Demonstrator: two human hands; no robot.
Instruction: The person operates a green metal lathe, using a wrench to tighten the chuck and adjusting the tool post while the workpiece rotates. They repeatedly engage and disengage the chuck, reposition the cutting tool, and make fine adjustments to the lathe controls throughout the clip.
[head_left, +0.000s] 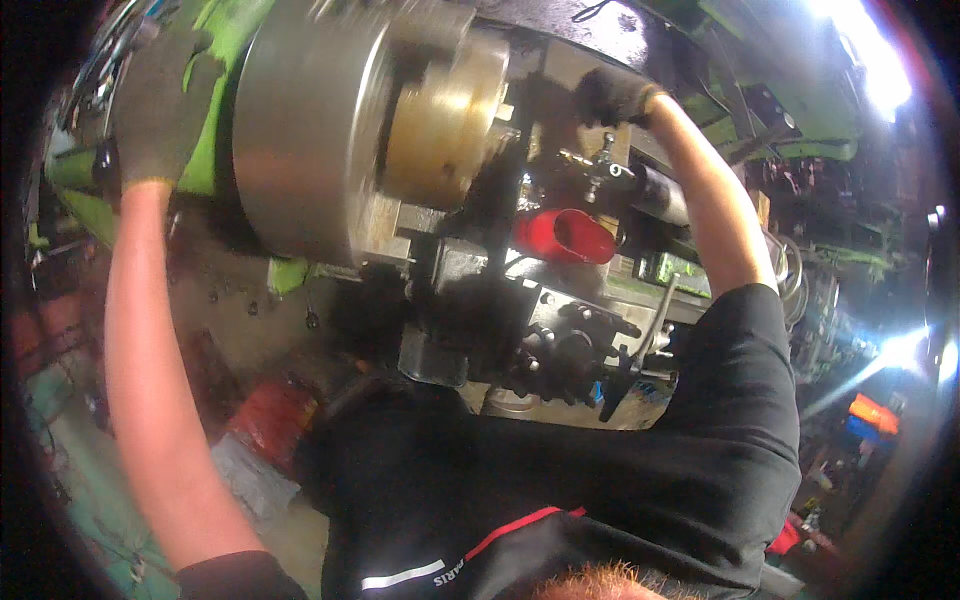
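My left hand point(165, 100), in a dark glove, reaches over the green headstock point(225, 50) of a lathe, its thumb apart from the other fingers. Beside it is the big steel chuck point(310, 130), its surface smeared as if turning. A yellowish metal ring-shaped workpiece point(445, 125) sits in the chuck jaws. My right hand point(615, 97), also gloved, is curled beyond the workpiece, to its right; whatever it grips is hidden. Nearer than that hand lie small metal fittings point(600, 170) and a red, open-ended cup-like container point(567, 236).
A dark tool post with bolts point(570, 340) and a lever handle point(660, 320) stand close in front of my body. A red object point(275, 415) lies low at the left. Bright lamps point(905, 350) glare at the right, near an orange and blue item point(873, 415).
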